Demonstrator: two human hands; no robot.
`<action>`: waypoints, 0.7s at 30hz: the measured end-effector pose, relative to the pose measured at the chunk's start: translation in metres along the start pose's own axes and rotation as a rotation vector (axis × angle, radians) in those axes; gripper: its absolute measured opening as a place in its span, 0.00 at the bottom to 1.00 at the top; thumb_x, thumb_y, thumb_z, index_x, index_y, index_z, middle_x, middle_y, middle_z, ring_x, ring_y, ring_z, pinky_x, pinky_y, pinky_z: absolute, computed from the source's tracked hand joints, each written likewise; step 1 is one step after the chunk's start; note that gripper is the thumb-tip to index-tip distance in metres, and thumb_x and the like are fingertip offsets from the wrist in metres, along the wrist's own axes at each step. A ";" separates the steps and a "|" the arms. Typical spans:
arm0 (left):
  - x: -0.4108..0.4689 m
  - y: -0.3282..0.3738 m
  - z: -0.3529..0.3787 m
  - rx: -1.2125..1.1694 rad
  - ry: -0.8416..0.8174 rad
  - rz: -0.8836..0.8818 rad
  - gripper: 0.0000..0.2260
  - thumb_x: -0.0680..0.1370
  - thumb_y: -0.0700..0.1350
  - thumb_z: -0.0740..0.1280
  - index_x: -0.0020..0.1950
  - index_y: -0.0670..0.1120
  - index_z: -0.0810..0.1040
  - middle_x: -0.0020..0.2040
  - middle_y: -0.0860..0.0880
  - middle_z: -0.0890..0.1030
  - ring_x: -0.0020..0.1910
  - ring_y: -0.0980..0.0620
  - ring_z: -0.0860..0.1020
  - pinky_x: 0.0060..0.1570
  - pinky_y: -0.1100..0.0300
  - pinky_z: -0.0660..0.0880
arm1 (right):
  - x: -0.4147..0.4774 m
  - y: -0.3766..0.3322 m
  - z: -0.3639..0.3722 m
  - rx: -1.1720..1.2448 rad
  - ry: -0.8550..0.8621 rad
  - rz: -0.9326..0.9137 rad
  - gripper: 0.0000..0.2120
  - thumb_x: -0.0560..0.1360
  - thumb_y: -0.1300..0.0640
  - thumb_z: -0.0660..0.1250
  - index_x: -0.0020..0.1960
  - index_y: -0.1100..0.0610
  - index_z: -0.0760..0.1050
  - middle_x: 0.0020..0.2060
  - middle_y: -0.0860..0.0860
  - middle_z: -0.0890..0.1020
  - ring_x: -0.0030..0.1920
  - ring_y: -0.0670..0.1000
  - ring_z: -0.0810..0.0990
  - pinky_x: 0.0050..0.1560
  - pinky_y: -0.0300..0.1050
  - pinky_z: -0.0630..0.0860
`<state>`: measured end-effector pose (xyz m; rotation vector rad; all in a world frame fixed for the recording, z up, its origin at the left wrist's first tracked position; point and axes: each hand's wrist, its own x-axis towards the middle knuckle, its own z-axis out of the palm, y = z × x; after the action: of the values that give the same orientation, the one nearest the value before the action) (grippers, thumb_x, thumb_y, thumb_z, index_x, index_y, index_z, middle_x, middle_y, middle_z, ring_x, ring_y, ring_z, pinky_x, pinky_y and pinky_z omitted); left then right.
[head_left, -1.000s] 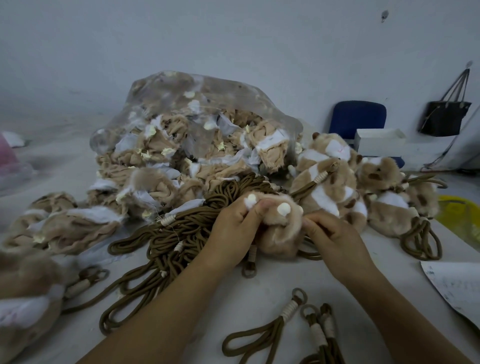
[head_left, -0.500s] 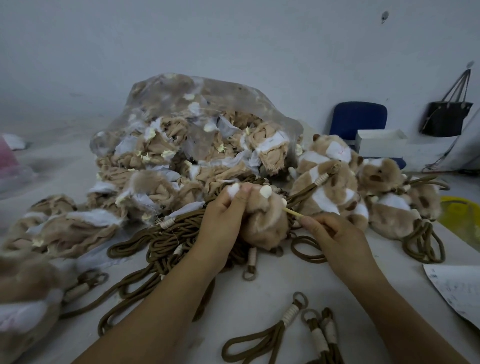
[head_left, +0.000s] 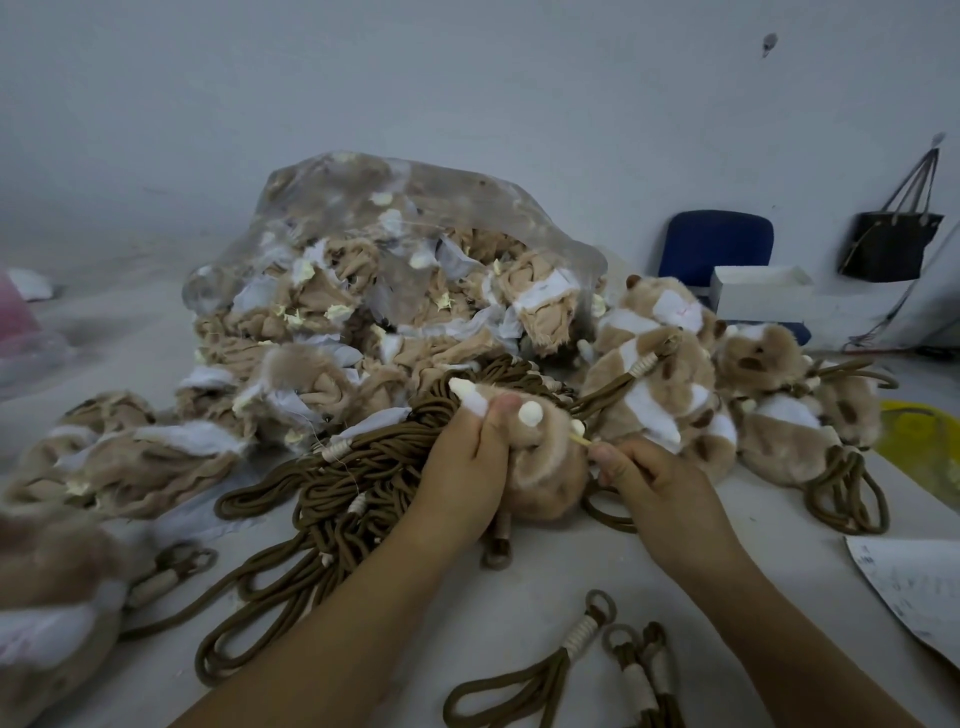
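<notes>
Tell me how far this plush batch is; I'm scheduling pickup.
Done: stuffed plush animals with cords piled on the right. In hand: left hand grips one plush toy, right hand pinches a thin stick against it. Left: a clear bag of unstuffed skins and loose cord loops.

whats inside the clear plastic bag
The clear plastic bag holds limp tan-and-white plush skins, spilling out of its front. Whatever lies deeper behind them is covered.

Left hand (head_left: 462, 467): we grip the plush toy (head_left: 545, 478).
Right hand (head_left: 660, 483): we pinch a thin stick (head_left: 581, 440), tip at the toy.
</notes>
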<state>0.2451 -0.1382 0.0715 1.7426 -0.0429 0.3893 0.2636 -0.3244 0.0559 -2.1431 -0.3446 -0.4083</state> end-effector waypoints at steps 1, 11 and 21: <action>0.000 0.000 0.000 0.014 -0.015 0.009 0.12 0.83 0.52 0.57 0.43 0.53 0.75 0.42 0.53 0.81 0.40 0.70 0.77 0.40 0.76 0.70 | 0.001 0.002 -0.001 0.017 -0.010 0.005 0.18 0.69 0.33 0.56 0.33 0.45 0.75 0.34 0.44 0.81 0.38 0.41 0.78 0.38 0.40 0.73; 0.004 0.001 -0.005 -0.100 -0.034 0.074 0.23 0.78 0.66 0.54 0.50 0.52 0.82 0.49 0.53 0.83 0.51 0.57 0.81 0.53 0.61 0.74 | 0.007 0.010 -0.011 0.062 -0.005 -0.002 0.19 0.67 0.34 0.60 0.36 0.48 0.78 0.34 0.44 0.80 0.34 0.41 0.76 0.33 0.30 0.69; 0.005 0.005 -0.009 -0.026 -0.096 0.095 0.16 0.77 0.64 0.54 0.45 0.64 0.80 0.43 0.64 0.83 0.45 0.68 0.79 0.45 0.76 0.70 | 0.012 0.005 -0.022 -0.091 0.055 -0.160 0.18 0.70 0.37 0.61 0.38 0.49 0.80 0.34 0.44 0.79 0.39 0.44 0.76 0.48 0.56 0.73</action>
<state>0.2467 -0.1294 0.0793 1.7367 -0.1994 0.3731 0.2731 -0.3440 0.0692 -2.1951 -0.4766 -0.5833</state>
